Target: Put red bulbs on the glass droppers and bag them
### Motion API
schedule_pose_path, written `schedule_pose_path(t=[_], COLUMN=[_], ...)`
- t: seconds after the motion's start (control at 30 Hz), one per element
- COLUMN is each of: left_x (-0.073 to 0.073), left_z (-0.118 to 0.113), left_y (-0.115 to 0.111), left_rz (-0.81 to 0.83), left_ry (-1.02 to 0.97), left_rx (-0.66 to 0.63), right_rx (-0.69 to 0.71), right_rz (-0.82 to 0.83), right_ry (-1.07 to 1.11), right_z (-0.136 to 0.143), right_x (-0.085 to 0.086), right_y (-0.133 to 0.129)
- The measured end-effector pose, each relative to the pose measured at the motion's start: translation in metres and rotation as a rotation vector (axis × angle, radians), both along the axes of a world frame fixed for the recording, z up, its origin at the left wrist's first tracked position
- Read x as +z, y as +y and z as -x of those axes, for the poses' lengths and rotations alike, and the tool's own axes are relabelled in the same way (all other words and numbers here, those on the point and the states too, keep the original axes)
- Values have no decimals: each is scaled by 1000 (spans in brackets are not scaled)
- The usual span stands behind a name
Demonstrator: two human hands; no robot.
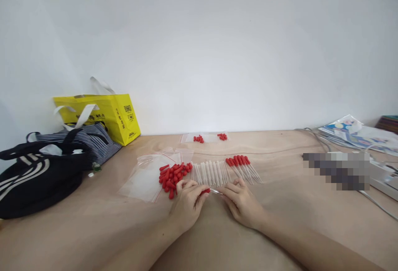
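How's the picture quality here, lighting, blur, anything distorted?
Head view: soft light across the wall; head view: loose clear dropper tubes look blurred together; head view: black bag seems stretched near the left edge, and a mosaic hides something at right.

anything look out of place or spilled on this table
Mildly, yes: what looks like a small white cap lies loose on the table near the black bag, apart from the red dropper bulbs and clear tubes. A pixelated patch at right hides whatever lies there. I see no spill or breakage.
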State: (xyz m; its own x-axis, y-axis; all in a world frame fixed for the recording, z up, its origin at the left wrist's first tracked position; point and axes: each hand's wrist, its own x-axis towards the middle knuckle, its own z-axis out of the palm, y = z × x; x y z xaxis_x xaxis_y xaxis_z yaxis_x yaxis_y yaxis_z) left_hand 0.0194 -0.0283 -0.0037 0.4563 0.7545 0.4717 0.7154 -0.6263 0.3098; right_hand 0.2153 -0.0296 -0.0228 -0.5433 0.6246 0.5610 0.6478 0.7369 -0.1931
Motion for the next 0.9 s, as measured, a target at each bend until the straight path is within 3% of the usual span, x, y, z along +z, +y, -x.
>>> schedule_pose_path(t=[0.23,0.53,0.9], left_x=[-4,4,-2], left_z=[-3,-5,-7], left_y=[0,-6,-10], left_rz=[41,13,-105], left_ry=[-96,6,33], left_rx=[46,-37,-119], right_rx=[4,64,104], right_rz=[-69,-287,-198], right_ry=[24,-73,-27], right_z=[5,-1,8], right_x=[2,-1,5], right_y=[-4,3,-3])
